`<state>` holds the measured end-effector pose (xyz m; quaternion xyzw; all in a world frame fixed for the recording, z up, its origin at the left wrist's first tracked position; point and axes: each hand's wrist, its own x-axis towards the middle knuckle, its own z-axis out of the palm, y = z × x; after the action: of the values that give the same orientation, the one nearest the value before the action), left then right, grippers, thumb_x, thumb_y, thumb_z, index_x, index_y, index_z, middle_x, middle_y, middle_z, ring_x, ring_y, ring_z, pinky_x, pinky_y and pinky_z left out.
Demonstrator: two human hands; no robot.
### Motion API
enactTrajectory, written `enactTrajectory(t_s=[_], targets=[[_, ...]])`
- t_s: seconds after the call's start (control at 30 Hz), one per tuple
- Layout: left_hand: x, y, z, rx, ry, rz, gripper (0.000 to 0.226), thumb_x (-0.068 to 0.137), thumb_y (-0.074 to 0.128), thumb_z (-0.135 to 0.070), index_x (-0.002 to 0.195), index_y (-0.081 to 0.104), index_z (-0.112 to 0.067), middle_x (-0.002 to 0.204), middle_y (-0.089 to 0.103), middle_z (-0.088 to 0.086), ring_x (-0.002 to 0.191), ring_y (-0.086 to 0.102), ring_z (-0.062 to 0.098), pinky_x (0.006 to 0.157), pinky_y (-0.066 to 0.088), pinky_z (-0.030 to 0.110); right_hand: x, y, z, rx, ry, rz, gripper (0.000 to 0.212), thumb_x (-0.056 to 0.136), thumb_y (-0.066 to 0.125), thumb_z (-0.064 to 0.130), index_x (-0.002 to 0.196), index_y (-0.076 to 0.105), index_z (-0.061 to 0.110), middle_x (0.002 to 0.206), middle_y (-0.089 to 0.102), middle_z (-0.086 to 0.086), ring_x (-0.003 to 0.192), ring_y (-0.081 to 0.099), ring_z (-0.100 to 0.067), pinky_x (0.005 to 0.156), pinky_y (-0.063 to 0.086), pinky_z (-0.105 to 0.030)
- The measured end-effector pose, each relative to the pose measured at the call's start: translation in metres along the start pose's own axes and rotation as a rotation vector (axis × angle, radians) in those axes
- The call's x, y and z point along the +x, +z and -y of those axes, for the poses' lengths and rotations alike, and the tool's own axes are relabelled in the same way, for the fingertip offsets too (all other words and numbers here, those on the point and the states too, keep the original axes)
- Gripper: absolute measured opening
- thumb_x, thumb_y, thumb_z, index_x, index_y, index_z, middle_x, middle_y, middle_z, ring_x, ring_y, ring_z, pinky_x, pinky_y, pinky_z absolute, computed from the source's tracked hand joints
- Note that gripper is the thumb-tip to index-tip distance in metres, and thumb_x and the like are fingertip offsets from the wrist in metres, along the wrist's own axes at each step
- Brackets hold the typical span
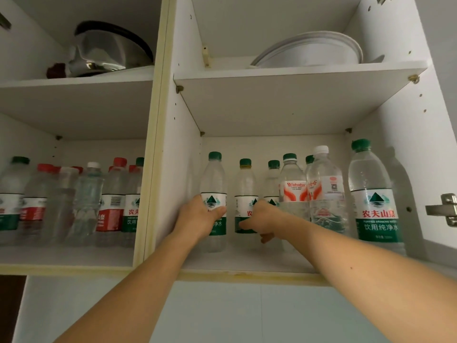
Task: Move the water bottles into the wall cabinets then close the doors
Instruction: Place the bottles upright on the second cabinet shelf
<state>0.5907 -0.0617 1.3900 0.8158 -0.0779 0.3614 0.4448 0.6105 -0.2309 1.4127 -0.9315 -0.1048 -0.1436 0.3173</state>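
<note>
While both arms reach up into the right-hand wall cabinet (170,154), the left hand (200,219) wraps a green-capped water bottle (214,194) at its label, thumb across the front and the other fingers hidden behind it, apparently to keep it upright as it settles near the cabinet's left wall. The right hand (262,220) lies against the lower label of a second green-capped bottle (245,191) just beside the first; its fingers (265,237) look loosely curled, but whether they pinch the bottle or merely nudge it back cannot be told. Standing upright on this lower shelf are seven visible bottles: six with green caps and one with a white cap (321,149), among them a red-and-white labelled bottle (291,184) and a tall green-labelled bottle (373,194) at the front right, set forward presumably because the back row is filling. The left-hand cabinet's lower shelf (66,256) holds a tightly packed, blurred group of roughly nine bottles with red, green and white caps. Above, one steel pan (103,50) and one stack of white dishes (311,50) occupy the upper shelves. A metal door hinge (444,210) shows at the right edge; the doors themselves are out of view, so closing seems not yet done.
</note>
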Motion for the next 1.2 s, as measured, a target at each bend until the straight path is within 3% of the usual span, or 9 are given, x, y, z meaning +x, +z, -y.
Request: enactTrajectory(t_s=[0.13, 0.23, 0.37, 0.43, 0.5, 0.6, 0.93, 1.1, 1.2], targets=[[0.003, -0.001, -0.011, 0.223, -0.009, 0.023, 0.045, 0.093, 0.072, -0.037, 0.127, 0.057, -0.010, 0.118, 0.068, 0.009, 0.084, 0.060, 0.016, 0.049, 0.038, 0.017, 0.010, 0.002, 0.001, 0.075, 0.024, 0.004, 0.072, 0.092, 0.074, 0.023, 0.145, 0.028, 0.009, 0.124, 0.052, -0.015, 0.093, 0.062, -0.028, 0.066, 0.061, -0.035], [0.003, -0.006, -0.026, 0.427, -0.046, 0.025, 0.058, 0.087, 0.078, -0.040, 0.124, 0.048, -0.008, 0.106, 0.061, 0.008, 0.074, 0.055, 0.014, 0.049, 0.042, 0.023, 0.016, 0.006, -0.004, 0.093, -0.019, -0.014, 0.069, 0.090, 0.076, 0.021, 0.140, 0.029, 0.014, 0.128, 0.051, -0.011, 0.106, 0.059, -0.029, 0.064, 0.061, -0.035], [0.008, -0.018, -0.044, 0.844, 0.172, -0.054, 0.112, 0.072, 0.086, -0.052, 0.151, 0.018, -0.011, 0.114, 0.061, 0.011, 0.087, 0.060, 0.023, 0.067, 0.052, 0.038, 0.024, 0.012, -0.011, 0.072, -0.097, -0.027, 0.064, 0.085, 0.081, 0.023, 0.131, 0.035, 0.018, 0.111, 0.054, -0.003, 0.104, 0.059, -0.028, 0.060, 0.060, -0.035], [0.018, -0.025, -0.052, 0.960, 0.267, 0.014, 0.143, 0.065, 0.088, -0.057, 0.158, -0.018, -0.028, 0.129, 0.055, 0.016, 0.106, 0.061, 0.030, 0.083, 0.056, 0.044, 0.025, 0.011, -0.013, 0.072, -0.113, -0.029, 0.066, 0.082, 0.083, 0.025, 0.127, 0.034, 0.020, 0.105, 0.052, 0.000, 0.101, 0.060, -0.027, 0.064, 0.063, -0.038], [0.029, -0.029, -0.058, 0.987, 0.263, 0.152, 0.151, 0.061, 0.092, -0.053, 0.153, -0.027, -0.040, 0.150, 0.039, 0.020, 0.134, 0.044, 0.038, 0.106, 0.045, 0.053, 0.025, 0.009, -0.014, 0.071, -0.128, -0.030, 0.067, 0.080, 0.085, 0.025, 0.124, 0.034, 0.022, 0.107, 0.051, -0.001, 0.100, 0.061, -0.027, 0.063, 0.064, -0.038], [0.044, -0.030, -0.055, 1.103, 0.263, 0.234, 0.147, 0.058, 0.093, -0.056, 0.156, -0.015, -0.043, 0.163, 0.018, 0.019, 0.149, 0.019, 0.040, 0.118, 0.022, 0.054, 0.025, 0.007, -0.015, 0.081, -0.154, -0.018, 0.069, 0.077, 0.087, 0.025, 0.121, 0.034, 0.024, 0.107, 0.052, -0.001, 0.095, 0.064, -0.027, 0.054, 0.062, -0.033], [0.077, 0.000, -0.032, 1.340, 0.294, 0.131, 0.134, 0.056, 0.085, -0.072, 0.158, 0.005, -0.035, 0.153, 0.036, 0.019, 0.140, 0.032, 0.037, 0.114, 0.024, 0.049, 0.024, 0.009, -0.014, 0.064, -0.172, 0.010, 0.082, 0.084, 0.082, 0.026, 0.143, 0.026, 0.027, 0.118, 0.054, -0.005, 0.101, 0.062, -0.031, 0.063, 0.065, -0.041], [0.089, 0.008, -0.029, 1.489, 0.324, 0.074, 0.106, 0.075, 0.082, -0.051, 0.156, 0.017, -0.030, 0.152, 0.038, 0.018, 0.139, 0.033, 0.037, 0.116, 0.022, 0.050, 0.024, 0.007, -0.014, 0.069, -0.139, -0.014, 0.080, 0.084, 0.082, 0.020, 0.143, 0.029, 0.022, 0.119, 0.052, -0.006, 0.104, 0.059, -0.030, 0.069, 0.064, -0.045], [0.090, 0.013, -0.024, 1.641, 0.311, 0.046, 0.114, 0.073, 0.081, -0.058, 0.158, 0.011, -0.027, 0.155, 0.034, 0.021, 0.142, 0.027, 0.038, 0.119, 0.015, 0.052, 0.025, 0.007, -0.015, 0.049, -0.145, -0.029, 0.082, 0.084, 0.082, 0.021, 0.146, 0.027, 0.021, 0.120, 0.052, -0.008, 0.104, 0.058, -0.030, 0.063, 0.064, -0.039]])
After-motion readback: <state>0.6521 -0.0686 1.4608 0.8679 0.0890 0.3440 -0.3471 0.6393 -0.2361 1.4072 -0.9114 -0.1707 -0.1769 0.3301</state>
